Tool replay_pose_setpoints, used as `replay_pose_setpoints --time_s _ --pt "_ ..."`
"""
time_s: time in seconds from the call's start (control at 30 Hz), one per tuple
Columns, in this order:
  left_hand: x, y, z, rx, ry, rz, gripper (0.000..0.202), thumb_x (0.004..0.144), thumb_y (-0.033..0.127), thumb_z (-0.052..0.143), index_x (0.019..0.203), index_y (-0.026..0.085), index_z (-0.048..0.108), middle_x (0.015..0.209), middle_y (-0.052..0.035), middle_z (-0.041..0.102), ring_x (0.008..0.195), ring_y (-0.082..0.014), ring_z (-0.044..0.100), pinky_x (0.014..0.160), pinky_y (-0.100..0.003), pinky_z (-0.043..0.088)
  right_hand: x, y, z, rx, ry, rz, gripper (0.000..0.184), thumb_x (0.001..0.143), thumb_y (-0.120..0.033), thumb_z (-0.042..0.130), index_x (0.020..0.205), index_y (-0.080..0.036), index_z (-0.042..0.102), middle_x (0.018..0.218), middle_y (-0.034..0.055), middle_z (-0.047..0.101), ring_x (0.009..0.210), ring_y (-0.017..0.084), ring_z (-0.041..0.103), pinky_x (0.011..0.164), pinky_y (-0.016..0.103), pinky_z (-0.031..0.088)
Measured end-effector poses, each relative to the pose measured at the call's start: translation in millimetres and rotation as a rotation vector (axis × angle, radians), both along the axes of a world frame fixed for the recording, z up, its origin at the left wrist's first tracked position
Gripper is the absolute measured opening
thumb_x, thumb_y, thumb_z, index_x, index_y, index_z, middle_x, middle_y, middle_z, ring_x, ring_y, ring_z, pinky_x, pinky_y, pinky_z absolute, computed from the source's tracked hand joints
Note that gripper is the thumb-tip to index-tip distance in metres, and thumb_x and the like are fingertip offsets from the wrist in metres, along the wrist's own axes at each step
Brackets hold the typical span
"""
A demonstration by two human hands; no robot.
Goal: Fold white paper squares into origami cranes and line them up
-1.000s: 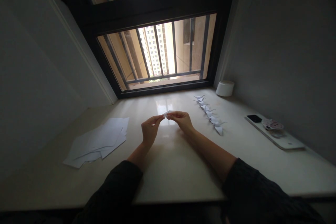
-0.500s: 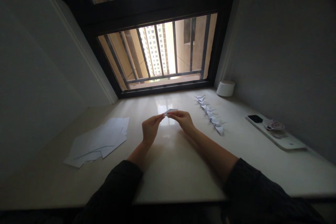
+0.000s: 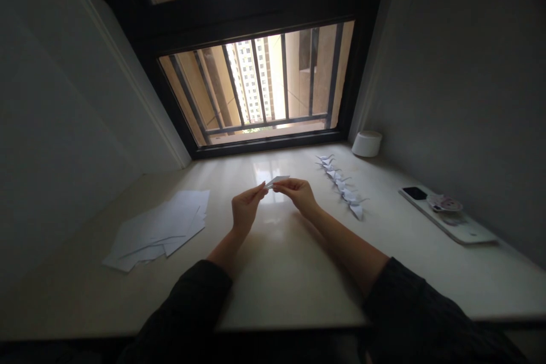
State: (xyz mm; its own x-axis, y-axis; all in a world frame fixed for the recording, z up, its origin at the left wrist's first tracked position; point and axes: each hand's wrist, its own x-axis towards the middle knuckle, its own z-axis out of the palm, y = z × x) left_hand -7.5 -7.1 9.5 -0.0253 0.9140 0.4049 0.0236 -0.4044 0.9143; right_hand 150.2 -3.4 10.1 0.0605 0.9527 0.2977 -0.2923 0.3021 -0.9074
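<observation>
Between my two hands is a small piece of folded white paper (image 3: 278, 180), held above the pale sill. My left hand (image 3: 246, 205) pinches its left end between thumb and fingertips. Its right part is gripped by my right hand (image 3: 298, 194), whose fingers cover some of the folds. To the right of my hands, several white paper cranes (image 3: 341, 186) stand in a slanting row on the sill. A loose pile of white paper sheets (image 3: 164, 224) lies to the left.
A phone (image 3: 452, 219) with a round grip lies near the right wall. In the back right corner stands a small white container (image 3: 367, 144). A dark-framed window (image 3: 273, 142) with bars outside rises behind the stone sill (image 3: 290, 290).
My left fingertips have shifted slightly left and apart from the right ones, so a little more of the folded paper shows between the hands. All else stays put.
</observation>
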Motion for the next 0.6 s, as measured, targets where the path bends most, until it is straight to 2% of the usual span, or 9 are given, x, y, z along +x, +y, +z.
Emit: replay_pose_setpoints --time_s 0.17,0.37,0.6 --pt "1.9 0.7 -0.8 -0.041 -0.038 -0.021 0.032 0.068 0.035 0.071 0.096 0.019 0.071 0.087 -0.0062 0.073 0.079 -0.0193 0.067 0.078 -0.036 0.054 -2.2 -1.2 -0.7 -0.023 0.045 -0.067 0.024 0.056 -0.033 0.08 0.076 -0.021 0.074 0.072 0.003 0.073 0.067 0.019 0.067 0.077 0.038 0.053" --pt "3.7 0.1 0.2 -0.083 -0.083 -0.034 0.034 0.066 0.034 0.073 0.096 0.018 0.071 0.089 -0.0074 0.072 0.081 -0.0197 0.067 0.081 -0.037 0.053 -1.6 1.0 -2.5 -0.008 0.043 -0.054 0.025 0.055 -0.035 0.079 0.075 -0.021 0.074 0.074 0.0041 0.073 0.068 0.02 0.067 0.076 0.039 0.054" --pt "4.7 -2.9 2.5 -0.123 -0.084 -0.064 0.035 0.065 0.033 0.074 0.095 0.016 0.071 0.083 -0.0081 0.073 0.077 -0.0188 0.067 0.075 -0.033 0.053 2.3 2.9 -4.8 0.041 -0.039 -0.061 0.023 0.059 -0.036 0.077 0.076 -0.02 0.073 0.075 0.0048 0.073 0.069 0.021 0.068 0.073 0.038 0.054"
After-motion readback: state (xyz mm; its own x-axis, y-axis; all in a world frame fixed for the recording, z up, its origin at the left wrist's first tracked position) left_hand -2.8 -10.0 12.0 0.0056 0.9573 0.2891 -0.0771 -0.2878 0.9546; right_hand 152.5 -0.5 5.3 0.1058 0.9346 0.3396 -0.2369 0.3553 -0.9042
